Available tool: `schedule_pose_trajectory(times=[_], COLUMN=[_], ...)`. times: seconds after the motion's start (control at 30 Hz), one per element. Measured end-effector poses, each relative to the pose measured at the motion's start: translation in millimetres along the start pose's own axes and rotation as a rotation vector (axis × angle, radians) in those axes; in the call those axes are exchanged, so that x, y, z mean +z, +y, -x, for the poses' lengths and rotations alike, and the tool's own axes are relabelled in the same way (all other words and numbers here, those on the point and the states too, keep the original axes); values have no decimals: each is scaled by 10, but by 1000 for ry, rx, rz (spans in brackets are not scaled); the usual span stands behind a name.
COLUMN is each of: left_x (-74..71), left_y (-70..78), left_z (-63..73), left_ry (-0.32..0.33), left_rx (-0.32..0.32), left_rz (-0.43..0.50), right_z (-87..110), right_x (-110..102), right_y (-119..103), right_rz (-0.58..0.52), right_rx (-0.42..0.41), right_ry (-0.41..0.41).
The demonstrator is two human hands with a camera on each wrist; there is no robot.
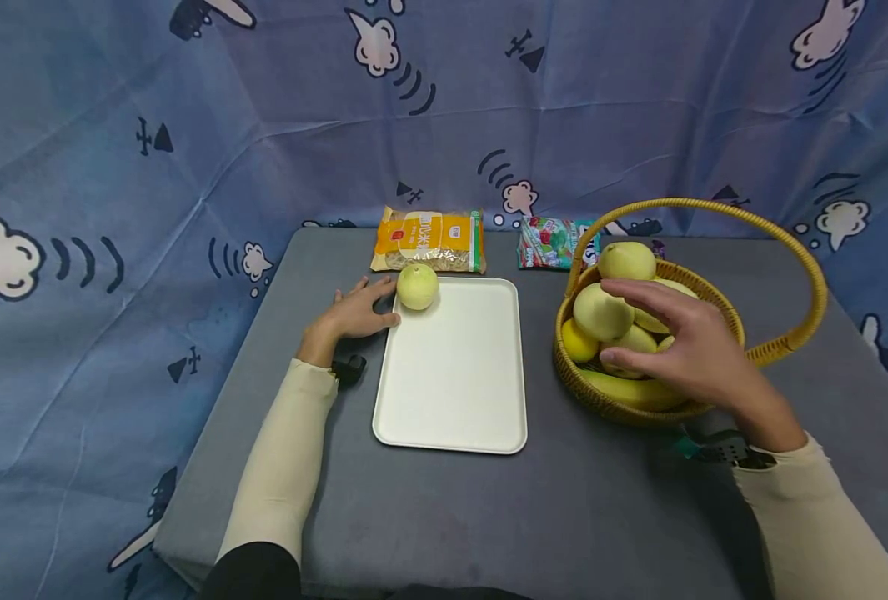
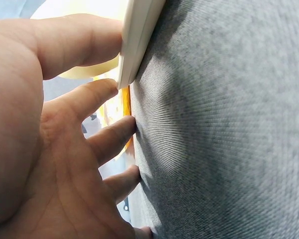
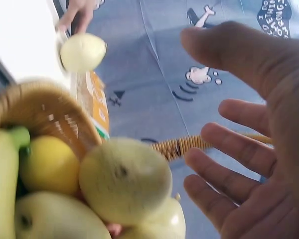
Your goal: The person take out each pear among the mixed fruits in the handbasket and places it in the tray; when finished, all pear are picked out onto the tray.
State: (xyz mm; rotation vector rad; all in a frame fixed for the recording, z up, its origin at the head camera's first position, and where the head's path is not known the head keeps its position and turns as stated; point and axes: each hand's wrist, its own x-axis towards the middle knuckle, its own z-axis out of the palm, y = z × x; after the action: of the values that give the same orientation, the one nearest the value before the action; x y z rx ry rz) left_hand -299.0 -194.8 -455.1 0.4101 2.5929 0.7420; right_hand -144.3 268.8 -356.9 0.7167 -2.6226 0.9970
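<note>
A white rectangular tray (image 1: 449,367) lies on the grey table, with a pale yellow-green round fruit (image 1: 417,287) at its far left corner. My left hand (image 1: 359,310) touches the tray's left edge beside that fruit. In the left wrist view its thumb and forefinger meet the tray rim (image 2: 137,45), the other fingers spread along the cloth. Above a yellow wicker basket (image 1: 586,396), my right hand (image 1: 694,346) hovers with fingers apart, holding nothing. In the basket are several pale round fruits (image 1: 604,312), a yellow lemon-like fruit (image 1: 579,340) and a banana (image 1: 631,390).
Behind the tray lies an orange and clear packet of grains (image 1: 428,242). A teal and red packet (image 1: 552,242) is beside it, towards the basket. The basket's tall arched handle (image 1: 807,275) leans out to the right. A blue patterned curtain (image 1: 444,108) hangs behind the table.
</note>
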Motion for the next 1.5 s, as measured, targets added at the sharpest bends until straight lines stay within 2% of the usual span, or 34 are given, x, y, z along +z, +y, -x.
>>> schedule_pose_trajectory(times=[0.2,0.43,0.67,1.0,1.2,1.5], left_x=[-7,14,23,7,8,20], left_y=[-12,-15,-14,25,32,21], left_z=[-5,-31,-22,-1,-2,-12], left_ry=[8,7,8,7,11,9], left_rx=[-3,-14,-14,-22,-22,-25], left_rz=[4,-15,-15,-9,-13,-20], right_z=[-17,-115,-181,-302,-330,-330], right_x=[-47,-18,20,104,154,209], right_y=[83,157,217,278,304,318], right_rz=[90,161,172,164,180,165], right_rx=[4,-10,-14,-46,-44,-25], right_ry=[-4,-107,-197,-279,-270,-171])
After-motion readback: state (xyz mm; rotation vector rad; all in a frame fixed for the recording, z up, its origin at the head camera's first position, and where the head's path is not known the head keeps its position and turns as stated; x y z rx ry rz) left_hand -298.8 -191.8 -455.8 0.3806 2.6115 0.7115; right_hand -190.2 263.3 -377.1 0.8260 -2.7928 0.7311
